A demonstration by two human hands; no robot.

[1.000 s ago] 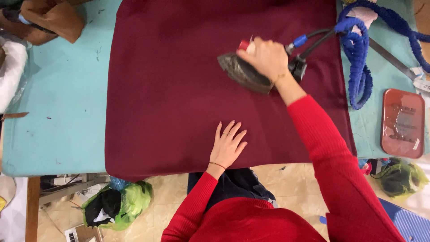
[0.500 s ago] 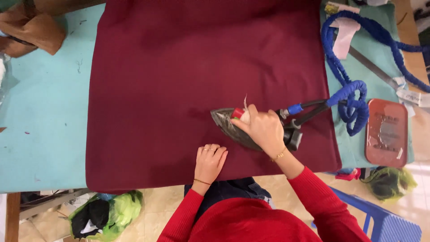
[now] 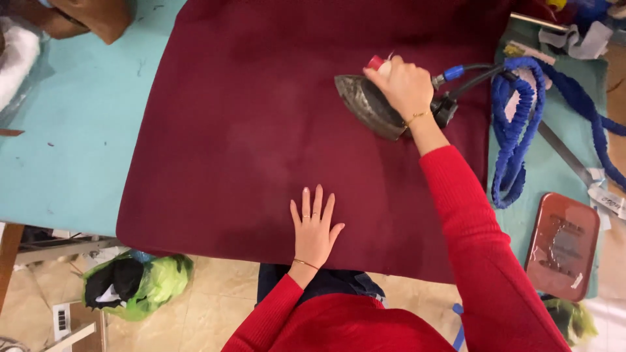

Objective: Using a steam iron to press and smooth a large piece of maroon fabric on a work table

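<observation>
Right hand (image 3: 403, 83) wrapped tight round the handle of the steam iron (image 3: 368, 105), sitting on the maroon cloth (image 3: 261, 130) toward the table's far right corner. Left hand (image 3: 314, 225) spread flat, holding nothing, pinning the cloth at the near edge. Could probably scorch if parked, or snag the blue hose (image 3: 515, 137) beside it

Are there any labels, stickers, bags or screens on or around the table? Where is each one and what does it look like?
White paper tag: small strip on the table's right edge, above the red tray; dark writing.
White label: small rectangle with dark bars, on the floor at lower left.
Green plastic bag: crumpled, under the table at left, dark cloth inside.
White paper strips: curled, top right corner.
No screens show.
</observation>
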